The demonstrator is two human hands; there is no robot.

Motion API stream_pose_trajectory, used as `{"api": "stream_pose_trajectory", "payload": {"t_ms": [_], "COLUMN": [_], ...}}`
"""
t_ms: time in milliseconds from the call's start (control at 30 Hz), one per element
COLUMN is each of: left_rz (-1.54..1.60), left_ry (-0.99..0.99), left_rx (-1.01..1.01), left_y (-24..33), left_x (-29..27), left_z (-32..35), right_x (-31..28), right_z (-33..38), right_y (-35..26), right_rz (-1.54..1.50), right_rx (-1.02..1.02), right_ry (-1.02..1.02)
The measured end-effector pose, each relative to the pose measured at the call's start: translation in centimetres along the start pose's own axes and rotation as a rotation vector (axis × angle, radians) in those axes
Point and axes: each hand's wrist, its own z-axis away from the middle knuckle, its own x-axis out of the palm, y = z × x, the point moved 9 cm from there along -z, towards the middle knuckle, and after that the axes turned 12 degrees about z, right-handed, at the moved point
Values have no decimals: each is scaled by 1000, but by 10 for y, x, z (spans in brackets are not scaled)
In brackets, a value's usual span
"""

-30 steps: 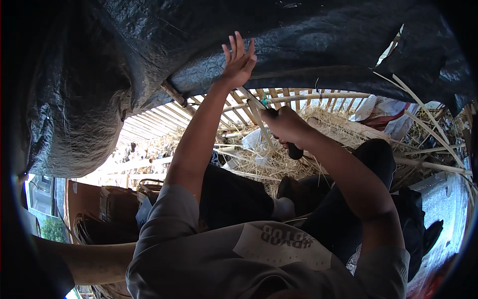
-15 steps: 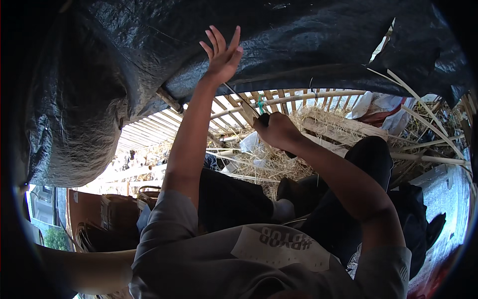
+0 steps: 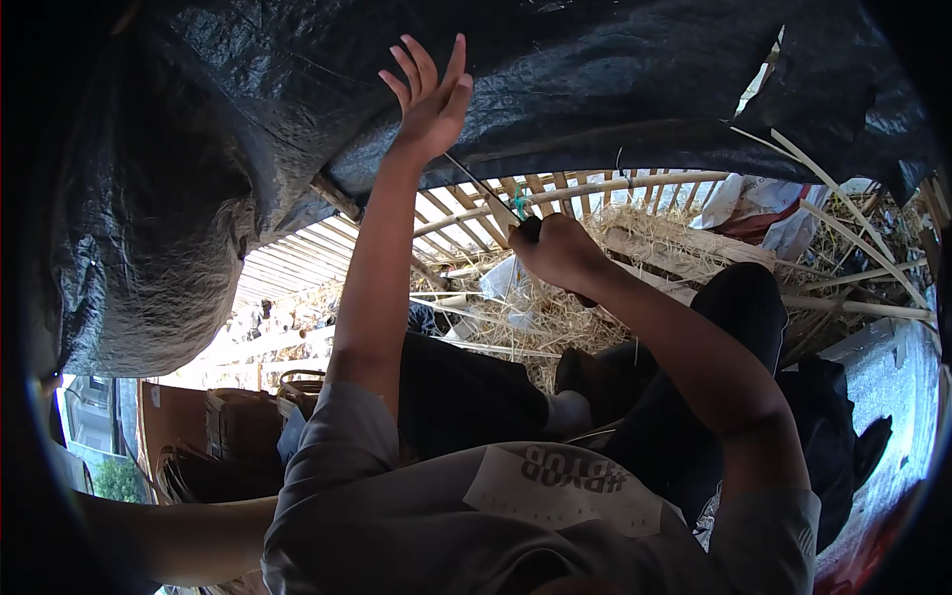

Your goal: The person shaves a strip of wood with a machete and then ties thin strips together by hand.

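My left hand [image 3: 428, 104] is raised high in front of the black plastic sheet [image 3: 595, 79], its fingers stretched and spread, holding nothing. My right hand [image 3: 560, 256] is closed around the dark handle of a knife [image 3: 504, 210]. From the fist the long narrow blade slants up and leftward, and its far end comes close to my left wrist. I cannot tell whether the blade touches that wrist. A green tie [image 3: 519, 201] on a bamboo rail [image 3: 615, 184] shows just behind the blade.
Straw [image 3: 540, 342] and split bamboo strips [image 3: 863, 238] lie over the ground beyond my legs. A slatted bamboo fence [image 3: 451, 213] runs behind them. White and red sacking [image 3: 759, 213] is at the right. Woven baskets [image 3: 238, 421] stand at the left, above a thick pale pole [image 3: 188, 540].
My left hand has shifted slightly up and to the left, still spread. The right fist and knife have moved only a little.
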Motion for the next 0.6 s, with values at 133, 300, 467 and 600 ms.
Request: {"api": "stream_pose_trajectory", "payload": {"t_ms": [133, 300, 467, 600], "left_rz": [68, 245, 850, 665], "left_ry": [9, -9, 908, 299], "left_rx": [-33, -80, -141, -350], "left_y": [5, -22, -20, 5], "left_x": [-4, 43, -48, 51], "left_z": [-1, 38, 136, 195], "right_x": [-3, -4, -13, -15], "right_z": [0, 22, 17, 18], "right_y": [-3, -21, -2, 1], "right_rz": [-4, -146, -240, -246], "right_rx": [1, 85, 160, 179], "right_ry": [11, -186, -84, -125]}}
